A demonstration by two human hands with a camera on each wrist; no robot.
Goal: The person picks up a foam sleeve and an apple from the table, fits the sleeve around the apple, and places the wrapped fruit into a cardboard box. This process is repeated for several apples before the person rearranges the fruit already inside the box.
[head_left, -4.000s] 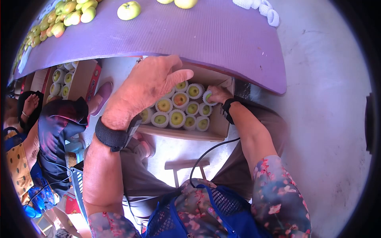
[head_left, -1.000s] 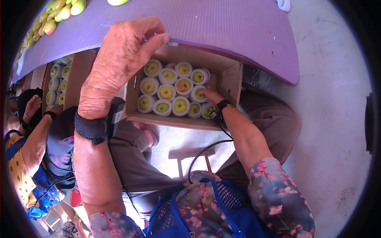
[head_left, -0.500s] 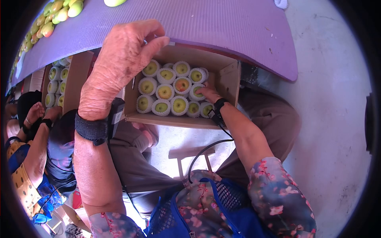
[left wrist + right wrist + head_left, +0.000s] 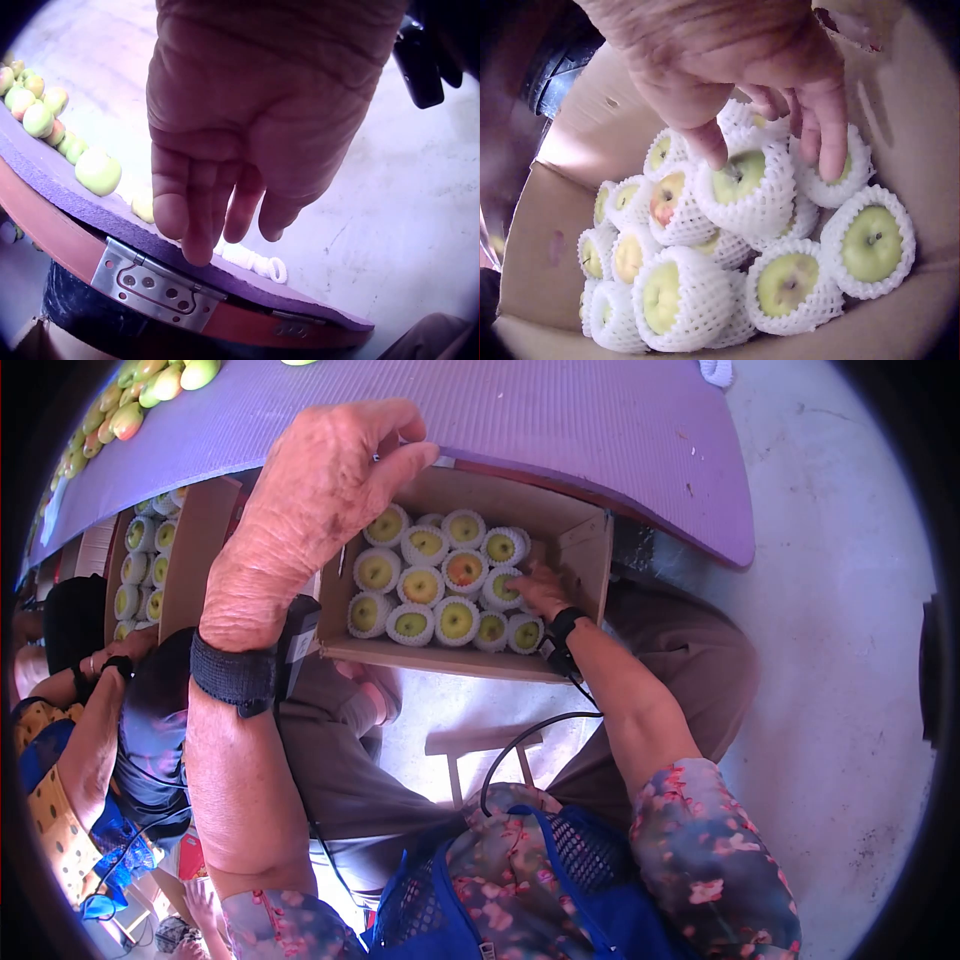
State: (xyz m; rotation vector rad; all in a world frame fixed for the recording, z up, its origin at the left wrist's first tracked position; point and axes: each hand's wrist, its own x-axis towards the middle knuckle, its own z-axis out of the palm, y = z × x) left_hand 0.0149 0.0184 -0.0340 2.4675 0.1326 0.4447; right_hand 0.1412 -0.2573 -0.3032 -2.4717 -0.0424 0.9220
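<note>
My left hand (image 4: pixel 320 500) hangs over the near edge of the purple-matted table (image 4: pixel 560 430) with loosely bent fingers. Its palm and fingers (image 4: pixel 196 217) show nothing held in the left wrist view. Low in a cardboard box (image 4: pixel 450 663), my right hand (image 4: pixel 545 592) is beside a green apple (image 4: pixel 739 176) in a white foam net. The thumb tip overlaps the apple's top in the right wrist view, while the fingers reach down past its side, not curled round it. Around it sit several netted apples (image 4: pixel 872 244), one with a reddish top (image 4: pixel 464 570).
Bare apples (image 4: pixel 150 385) are piled at the table's far left, and white foam nets (image 4: pixel 251 262) lie on the mat. To the left are a second box (image 4: pixel 190 560) of netted apples and another person's arm (image 4: pixel 95 735). A wooden stool (image 4: pixel 480 740) stands below the box.
Four seconds ago my right hand held a netted green apple at the box's right side; that hand has since eased off the apple beside it. My left hand has shifted up and left in view.
</note>
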